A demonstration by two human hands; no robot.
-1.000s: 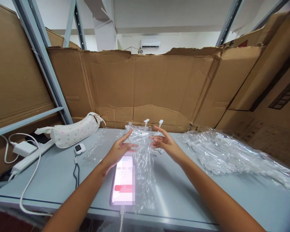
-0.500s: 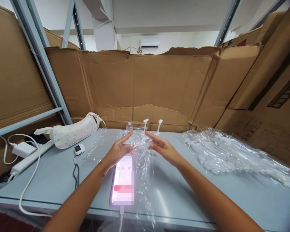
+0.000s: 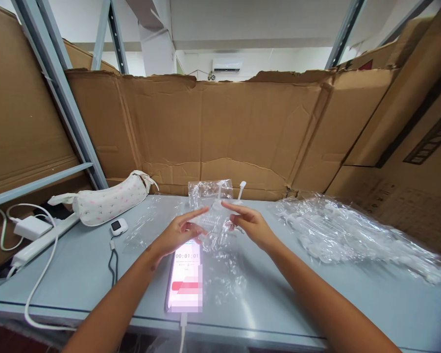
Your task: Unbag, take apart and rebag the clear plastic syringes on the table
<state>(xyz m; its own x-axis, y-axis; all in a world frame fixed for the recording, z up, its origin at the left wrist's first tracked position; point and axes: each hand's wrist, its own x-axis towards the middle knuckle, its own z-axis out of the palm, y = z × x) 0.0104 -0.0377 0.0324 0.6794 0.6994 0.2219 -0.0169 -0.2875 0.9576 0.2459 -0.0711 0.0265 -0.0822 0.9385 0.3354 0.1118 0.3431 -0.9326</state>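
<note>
Both my hands are raised over the middle of the grey table (image 3: 77, 264) and pinch a clear plastic bag (image 3: 210, 208) between them. My left hand (image 3: 176, 232) grips its left side with thumb and fingers, my right hand (image 3: 248, 223) grips its right side. The bag's top stands up in front of a white plastic pump piece (image 3: 240, 190). Below the hands a phone (image 3: 183, 279) lies face up with a timer on its lit screen. More crinkled clear film (image 3: 224, 274) lies on the table beside the phone.
A heap of clear bags (image 3: 345, 235) covers the table's right side. A white floral pouch (image 3: 106, 198), a small smartwatch (image 3: 118, 226) on a cable, a charger (image 3: 27, 228) and a power strip (image 3: 36, 245) lie at the left. Cardboard walls (image 3: 242, 132) surround the table.
My hands have drawn closer together and pinched the bag, and its top edge has risen and now stands upright. The view has shifted slightly.
</note>
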